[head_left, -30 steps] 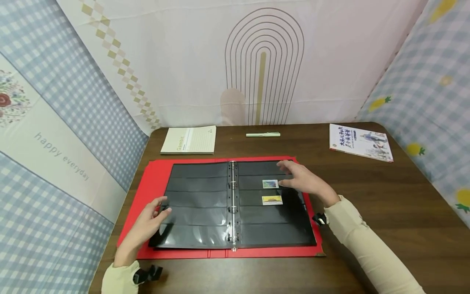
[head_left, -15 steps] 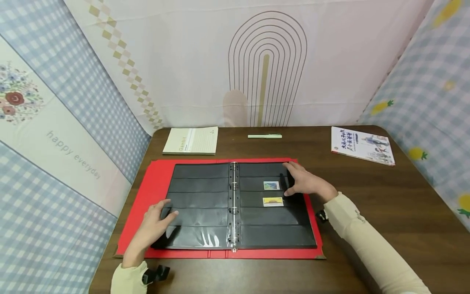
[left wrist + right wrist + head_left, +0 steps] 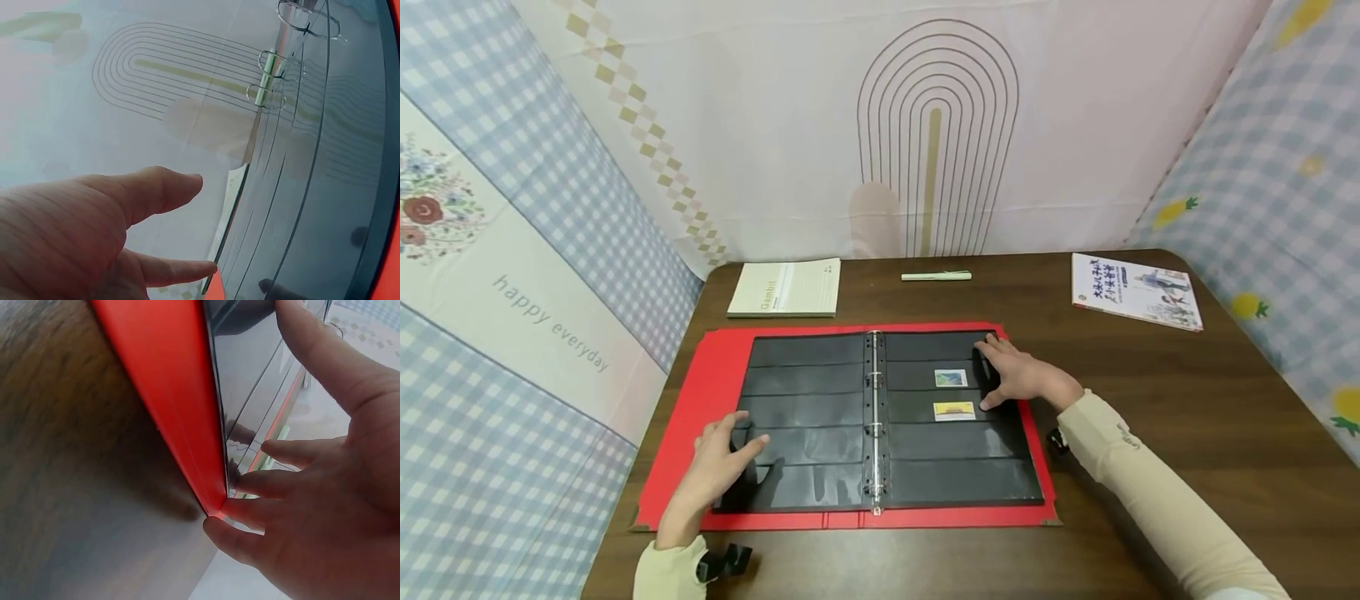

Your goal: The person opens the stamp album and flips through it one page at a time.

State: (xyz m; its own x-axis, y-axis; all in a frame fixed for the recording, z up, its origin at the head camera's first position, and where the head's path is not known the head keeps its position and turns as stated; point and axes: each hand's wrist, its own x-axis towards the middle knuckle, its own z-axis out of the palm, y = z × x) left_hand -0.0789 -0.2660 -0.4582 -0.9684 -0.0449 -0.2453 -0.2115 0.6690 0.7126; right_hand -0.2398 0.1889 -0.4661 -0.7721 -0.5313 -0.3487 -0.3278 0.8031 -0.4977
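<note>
A red ring binder [image 3: 700, 375] lies spread on the table, its black pocket pages [image 3: 958, 483] joined by metal rings [image 3: 875, 454]. Two small stamps sit on the right-hand page: a blue-green one [image 3: 951, 378] above a yellow one [image 3: 954, 412]. My left hand [image 3: 707, 467] is at the outer edge of the left page, thumb apart from the fingers. Over the upper outer part of the right page, my right hand [image 3: 1022, 377] has its fingers spread; in the right wrist view its fingertips [image 3: 219, 528] reach the binder's edge. Whether they press on it I cannot tell.
Behind the binder lie a cream notebook [image 3: 785, 287] at left and a light green pen [image 3: 936, 276] in the middle. An illustrated booklet [image 3: 1137, 292] lies at the back right. Patterned cloth [image 3: 775, 125] hangs behind the brown table [image 3: 1150, 400].
My right hand has come down and slightly right, away from beside the blue-green stamp toward the page's outer edge. My left hand has shifted a little right and down. The stamps keep their places.
</note>
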